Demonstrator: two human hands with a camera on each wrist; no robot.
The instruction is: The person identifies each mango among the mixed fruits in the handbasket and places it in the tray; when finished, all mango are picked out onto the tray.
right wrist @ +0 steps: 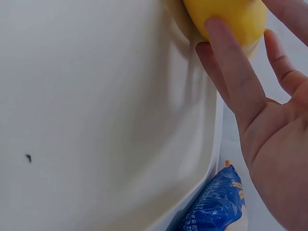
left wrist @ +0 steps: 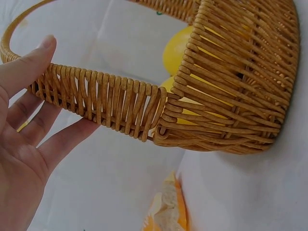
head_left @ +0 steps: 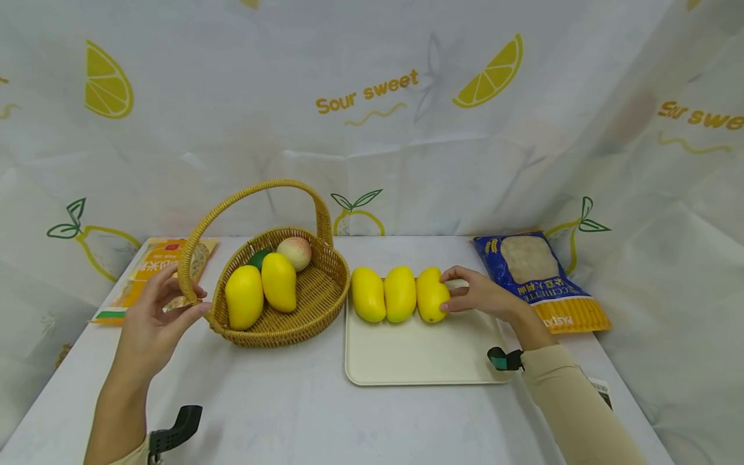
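Note:
My left hand (head_left: 152,323) holds one side of the wicker basket's handle (left wrist: 103,96), thumb on one face and fingers behind it. Inside the basket (head_left: 316,316) lie two yellow mangoes (head_left: 243,297), a pinkish peach (head_left: 295,252) and a partly hidden green fruit (head_left: 259,258). Three more mangoes stand side by side along the far edge of a cream tray (head_left: 421,358). At the rightmost mango (head_left: 431,294), my right hand (head_left: 479,294) has its fingertips against the right side. Fairly straight fingers (right wrist: 236,72) show there in the right wrist view.
Behind my left hand lies an orange-and-white food packet (head_left: 148,268). A blue and yellow pasta bag (head_left: 537,274) lies right of the tray, near the table's right edge. A white curtain (head_left: 372,161) printed with lemons hangs behind the table.

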